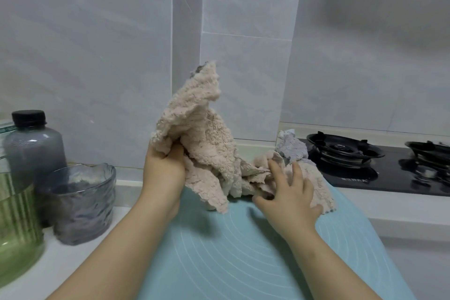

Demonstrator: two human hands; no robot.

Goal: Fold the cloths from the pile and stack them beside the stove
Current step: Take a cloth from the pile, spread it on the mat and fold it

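- Over the blue mat (243, 263), my left hand (163, 168) is squeezing a fluffy pink cloth (194, 129), lifting it up.
- My right hand (289, 200) is lying open and flat on the cloth pile (314, 187) beside the stove (365, 168).

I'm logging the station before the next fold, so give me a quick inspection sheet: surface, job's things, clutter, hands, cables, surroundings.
Surface: pale blue mat with ring markings on a white counter.
Job's things: beige cloth lifted and crumpled; rest of the pile on the mat's far right, with a grey cloth behind it; no folded stack seen.
Clutter: grey bottle, glass bowl and green jar at left.
Hands: left hand shut on the beige cloth; right hand open, fingers spread on the pile.
Cables: nothing seen.
Surroundings: tiled wall; black stove at right.
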